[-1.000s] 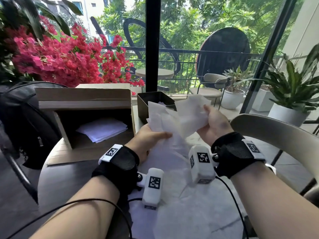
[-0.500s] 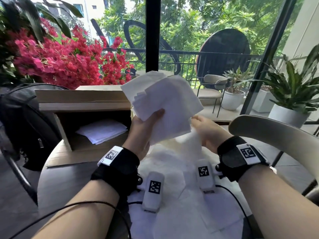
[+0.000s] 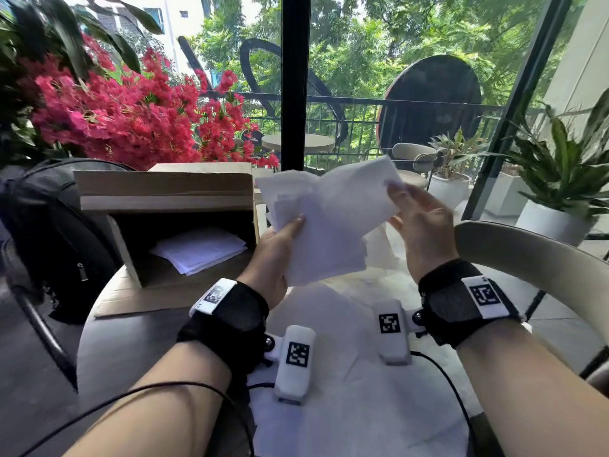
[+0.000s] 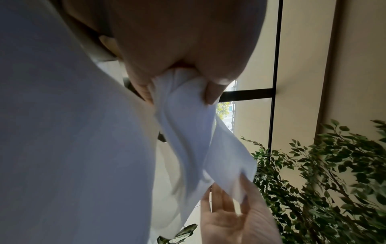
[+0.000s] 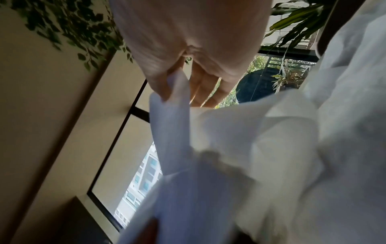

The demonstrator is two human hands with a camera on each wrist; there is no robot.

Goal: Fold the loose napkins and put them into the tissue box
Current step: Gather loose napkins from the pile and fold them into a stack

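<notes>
White napkin (image 3: 329, 222) held up in the air above the round table (image 3: 131, 351), just right of the open cardboard tissue box (image 3: 164, 196), with 2 or more layers showing at its upper left edge. Gripped low on its left side by the left hand (image 3: 273, 255), thumb pressed over the front face and fingers curled behind; from the left wrist view, paper bunched tight inside that fist. Pinched at the upper right corner by the right hand (image 3: 418, 222), thumb and fingertips closed on the edge, the other fingers fairly straight. Hands apart, sheet stretched loosely between them. Inside the box, 1 small stack of folded napkins (image 3: 197, 249) lying flat. Beneath the hands, more loose napkins (image 3: 346, 407) spread over the tabletop. Beyond, a black backpack (image 3: 49, 232) to the left, red flowers (image 3: 125, 120) behind the box, a pale chair back (image 3: 534, 258) to the right. Likely risks: thin paper tearing if pulled taut between the 2 grips; layers slipping out of line and giving a crooked fold; corner sliding free of the light right pinch; creases from the bunched left grip spoiling a flat fold; wrist cables brushing loose sheets off the table.
</notes>
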